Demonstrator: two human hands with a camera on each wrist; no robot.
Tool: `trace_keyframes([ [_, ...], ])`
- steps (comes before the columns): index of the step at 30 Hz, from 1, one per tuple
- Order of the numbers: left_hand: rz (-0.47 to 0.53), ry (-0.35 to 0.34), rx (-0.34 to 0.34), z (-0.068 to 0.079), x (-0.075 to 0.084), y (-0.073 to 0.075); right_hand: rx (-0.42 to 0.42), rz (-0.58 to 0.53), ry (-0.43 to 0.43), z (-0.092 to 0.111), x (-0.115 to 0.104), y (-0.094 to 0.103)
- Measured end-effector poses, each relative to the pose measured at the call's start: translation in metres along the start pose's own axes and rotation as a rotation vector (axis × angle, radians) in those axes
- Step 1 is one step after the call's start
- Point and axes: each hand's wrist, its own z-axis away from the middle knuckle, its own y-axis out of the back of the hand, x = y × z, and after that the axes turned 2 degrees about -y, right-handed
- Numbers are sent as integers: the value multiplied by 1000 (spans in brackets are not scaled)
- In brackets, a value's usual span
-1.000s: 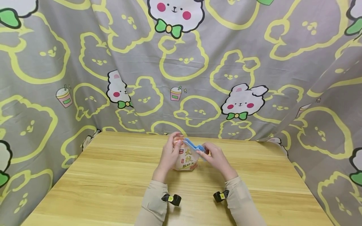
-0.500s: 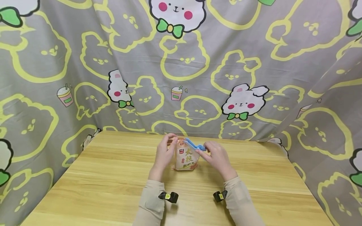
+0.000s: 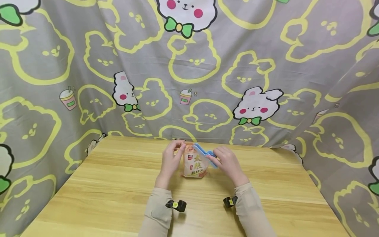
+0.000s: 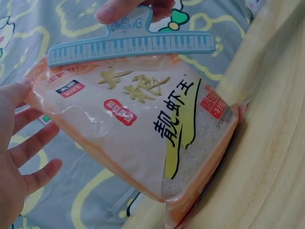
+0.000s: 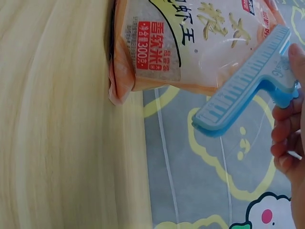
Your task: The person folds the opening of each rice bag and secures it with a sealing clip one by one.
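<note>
A small rice bag [image 3: 194, 166], clear in front with orange edges, stands upright on the table. My left hand [image 3: 171, 157] pinches its upper left corner between thumb and index finger, while the other fingers spread apart in the left wrist view. A pale blue sealing clip [image 4: 131, 46] with a piano-key print lies slanted across the bag's top edge. The handle of this clip is pinched between the thumb and fingers of my right hand [image 3: 229, 164]. In the right wrist view, one end of the clip [image 5: 209, 123] sticks out past the bag's side.
The wooden table [image 3: 118, 177] stretches to both sides and in front of the bag. Close behind it hangs a grey patterned curtain [image 3: 204, 115], which also closes in the left and right sides. A black camera is strapped to each wrist.
My left hand has shifted left from the bag's top middle to its corner, uncovering more of the print. In my right hand the clip has turned, so its lower end now shows below the fingers.
</note>
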Motion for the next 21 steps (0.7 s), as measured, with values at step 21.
trace_keyframes([
  [21, -8, -2, -1, 0, 2, -2, 66, -175, 28, 1, -1, -9],
])
